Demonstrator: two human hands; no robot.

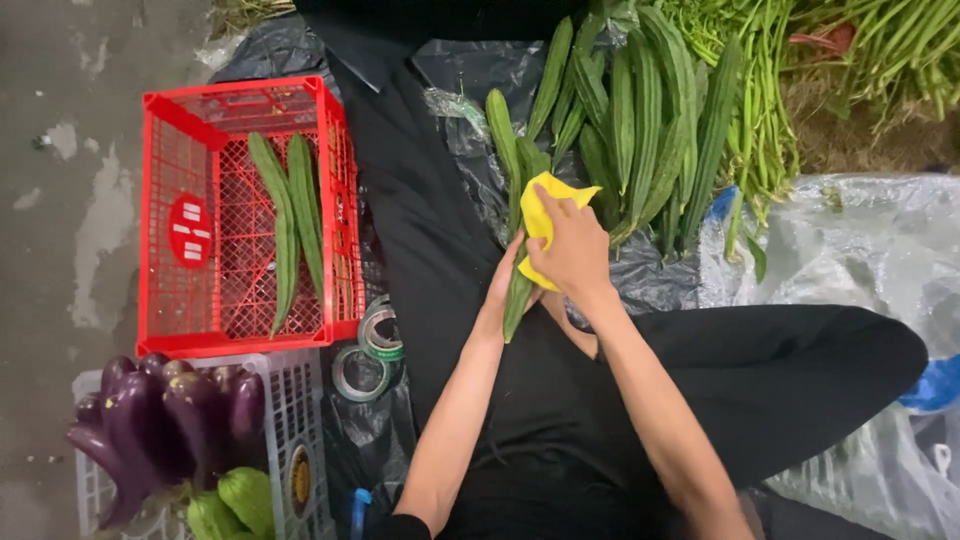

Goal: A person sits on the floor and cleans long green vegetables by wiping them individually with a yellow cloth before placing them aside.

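Note:
My left hand grips the lower part of a long ridged green gourd that slants up toward the pile. My right hand presses a yellow cloth against that gourd higher up. Just beyond lies a pile of similar ridged gourds on black plastic sheeting. To my left stands a red plastic crate holding two or three of the same gourds.
A white crate at lower left carries purple eggplants and green vegetables. Rolls of tape lie between the crates. Long green beans fill the upper right, clear plastic sheeting the right. My black-trousered legs are crossed below.

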